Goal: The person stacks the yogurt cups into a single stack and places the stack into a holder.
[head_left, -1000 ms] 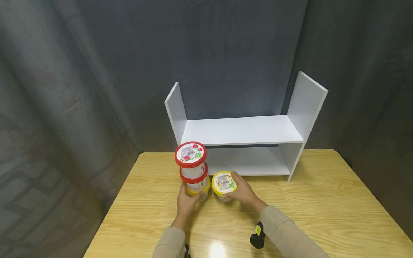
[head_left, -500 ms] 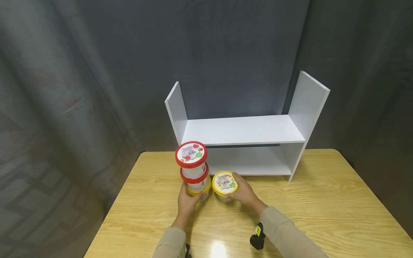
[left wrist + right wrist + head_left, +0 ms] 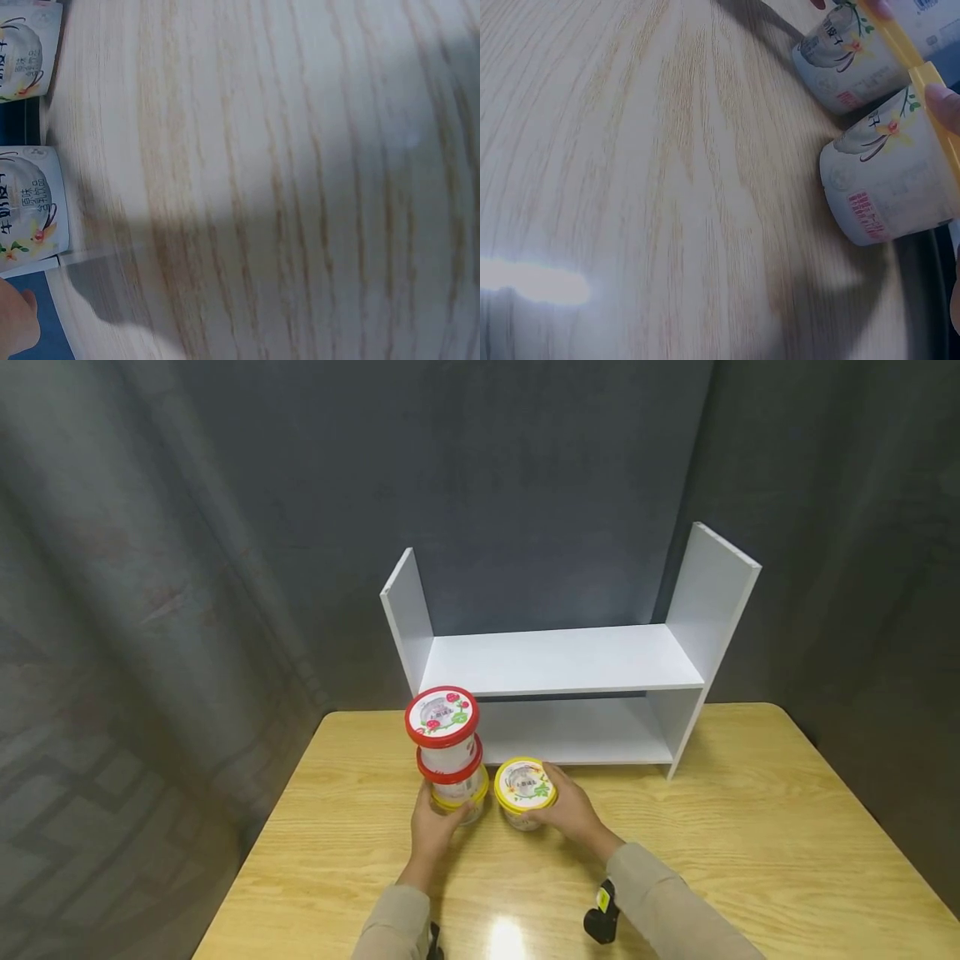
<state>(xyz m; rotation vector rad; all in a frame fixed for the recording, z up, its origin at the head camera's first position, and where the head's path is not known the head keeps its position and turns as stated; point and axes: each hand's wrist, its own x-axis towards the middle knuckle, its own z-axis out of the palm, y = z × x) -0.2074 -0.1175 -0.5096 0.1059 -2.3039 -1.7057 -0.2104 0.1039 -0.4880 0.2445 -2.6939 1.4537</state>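
Gripping with thumb and fingers, the left hand (image 3: 432, 835) had hold of the bottom yellow-lidded tub (image 3: 477, 796), which carried two red-lidded tubs (image 3: 442, 717) stacked upright. Just beside it, the right hand (image 3: 573, 812) pinched the other yellow-lidded tub (image 3: 523, 784). All stood nearer the left edge of the table (image 3: 322, 860) than its right, before the white shelf (image 3: 562, 662), from what I saw.

2 beige sleeves (image 3: 660, 893); black right-wrist device (image 3: 600, 928) with yellow patch (image 3: 603, 900); black left-wrist piece (image 3: 434, 941).
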